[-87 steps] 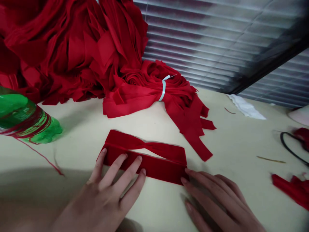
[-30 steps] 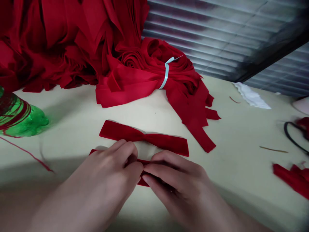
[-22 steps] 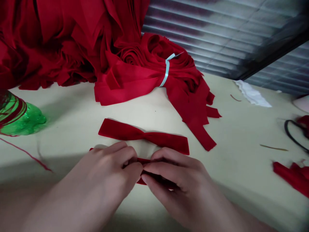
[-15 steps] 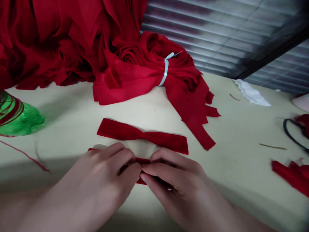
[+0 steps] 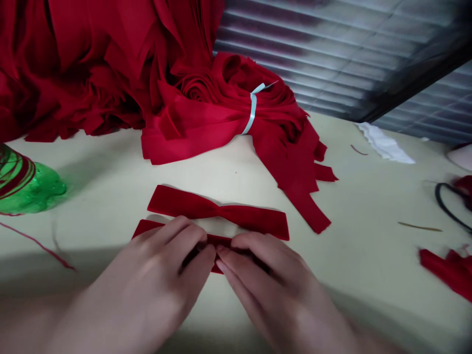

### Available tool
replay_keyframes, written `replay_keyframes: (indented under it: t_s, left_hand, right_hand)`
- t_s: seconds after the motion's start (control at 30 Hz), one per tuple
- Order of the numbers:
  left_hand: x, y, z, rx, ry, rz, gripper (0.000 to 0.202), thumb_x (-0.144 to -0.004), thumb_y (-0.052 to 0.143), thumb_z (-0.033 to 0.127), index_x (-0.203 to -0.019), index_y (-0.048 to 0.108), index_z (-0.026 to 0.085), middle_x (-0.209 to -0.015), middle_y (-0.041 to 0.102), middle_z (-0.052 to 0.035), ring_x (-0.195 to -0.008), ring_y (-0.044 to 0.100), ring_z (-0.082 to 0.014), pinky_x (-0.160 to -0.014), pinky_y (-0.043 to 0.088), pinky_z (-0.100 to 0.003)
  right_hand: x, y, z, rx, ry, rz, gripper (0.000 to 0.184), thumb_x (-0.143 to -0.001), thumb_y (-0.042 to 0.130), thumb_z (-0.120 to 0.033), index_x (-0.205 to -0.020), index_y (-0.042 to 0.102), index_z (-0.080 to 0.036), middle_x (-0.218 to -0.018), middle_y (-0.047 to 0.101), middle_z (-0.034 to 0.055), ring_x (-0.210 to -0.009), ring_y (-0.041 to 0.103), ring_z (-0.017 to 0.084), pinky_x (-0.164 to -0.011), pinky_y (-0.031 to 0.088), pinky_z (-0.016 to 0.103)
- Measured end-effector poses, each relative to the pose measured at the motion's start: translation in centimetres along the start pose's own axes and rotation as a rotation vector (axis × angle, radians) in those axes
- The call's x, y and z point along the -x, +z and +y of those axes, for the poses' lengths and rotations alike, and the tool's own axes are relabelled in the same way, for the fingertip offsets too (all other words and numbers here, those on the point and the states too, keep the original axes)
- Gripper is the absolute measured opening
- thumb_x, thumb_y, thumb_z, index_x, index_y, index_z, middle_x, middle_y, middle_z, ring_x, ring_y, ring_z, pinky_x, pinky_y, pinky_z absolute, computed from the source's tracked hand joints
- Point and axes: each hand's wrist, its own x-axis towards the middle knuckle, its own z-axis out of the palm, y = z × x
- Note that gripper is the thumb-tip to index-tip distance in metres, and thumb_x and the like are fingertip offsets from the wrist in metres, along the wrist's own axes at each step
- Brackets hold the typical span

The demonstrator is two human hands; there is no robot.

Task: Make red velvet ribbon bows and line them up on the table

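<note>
Red velvet ribbon pinched mid-length by left hand and right hand, fingers closed; pinch should be centred, ends flat on surface.

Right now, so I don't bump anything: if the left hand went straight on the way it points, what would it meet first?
The right hand, almost at once: it sits close against the left hand over the red velvet strip, though depth is unclear.

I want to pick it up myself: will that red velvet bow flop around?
Probably floppy: the red velvet bow lies flat and narrows at its pinched middle, so its ends would likely droop. It looks light for its length. Its soft pile probably won't feel very slippery.
</note>
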Motion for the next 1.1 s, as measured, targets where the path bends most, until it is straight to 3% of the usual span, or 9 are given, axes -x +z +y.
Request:
replay_keyframes:
  t_s: [0.13,0.3,0.57,0.8,0.97,1.1]
  left_hand:
    - [0.4,0.5,0.2,-0.043,0.031,0.052,0.032,-0.092,0.030,0.009,-0.100,0.061,0.009,-0.090,0.060,-0.0122,-0.078,0.056,-0.0274,-0.059,0.056,-0.044]
    - [0.3,0.4,0.2,-0.088,0.044,0.060,0.042,-0.095,0.020,0.011,-0.098,0.062,0.009,-0.090,0.061,-0.0138,-0.077,0.057,-0.0282,-0.057,0.056,-0.046]
    - [-0.2,0.3,-0.1,-0.109,0.078,0.071,0.038,-0.091,0.028,0.007,-0.094,0.065,0.009,-0.088,0.063,-0.0120,-0.075,0.059,-0.0258,-0.062,0.058,-0.043]
    - [-0.1,0.3,-0.2,-0.064,0.063,0.085,0.036,-0.092,0.029,0.008,-0.094,0.065,0.009,-0.088,0.062,-0.0125,-0.078,0.058,-0.0263,-0.065,0.058,-0.044]
    - [0.6,1.0,-0.4,-0.051,0.045,0.058,0.031,-0.091,0.032,0.006,-0.103,0.060,0.011,-0.097,0.060,-0.0112,-0.088,0.055,-0.0269,-0.075,0.055,-0.045]
    - [1.8,2.0,-1.0,-0.053,0.063,0.132,0.037,-0.089,0.035,0.009,-0.122,0.051,0.017,-0.114,0.057,-0.0092,-0.104,0.051,-0.0286,-0.089,0.049,-0.044]
  right_hand:
    - [0.3,0.2,0.0,0.115,-0.109,0.062,0.026,-0.089,0.044,-0.005,-0.083,0.068,-0.011,-0.076,0.063,0.0072,-0.066,0.060,0.018,-0.060,0.048,0.032]
    - [0.0,0.4,0.4,0.112,-0.123,0.080,0.027,-0.091,0.041,-0.007,-0.087,0.068,-0.012,-0.079,0.064,0.0075,-0.070,0.061,0.018,-0.063,0.049,0.032]
    - [-0.1,0.4,0.5,0.136,-0.130,0.140,0.023,-0.088,0.046,-0.005,-0.083,0.067,-0.011,-0.078,0.065,0.0076,-0.067,0.060,0.018,-0.061,0.050,0.032]
    - [-0.2,0.5,0.7,0.129,-0.144,0.113,0.021,-0.087,0.048,-0.005,-0.084,0.068,-0.010,-0.077,0.064,0.0076,-0.067,0.060,0.018,-0.060,0.050,0.032]
    - [-0.4,0.3,0.5,0.143,-0.130,0.079,0.022,-0.088,0.048,-0.004,-0.083,0.069,-0.011,-0.076,0.065,0.0071,-0.067,0.060,0.018,-0.059,0.049,0.032]
    - [-0.2,0.4,-0.1,0.177,-0.125,0.063,0.026,-0.084,0.045,-0.004,-0.090,0.070,-0.009,-0.077,0.066,0.0081,-0.064,0.058,0.020,-0.054,0.047,0.035]
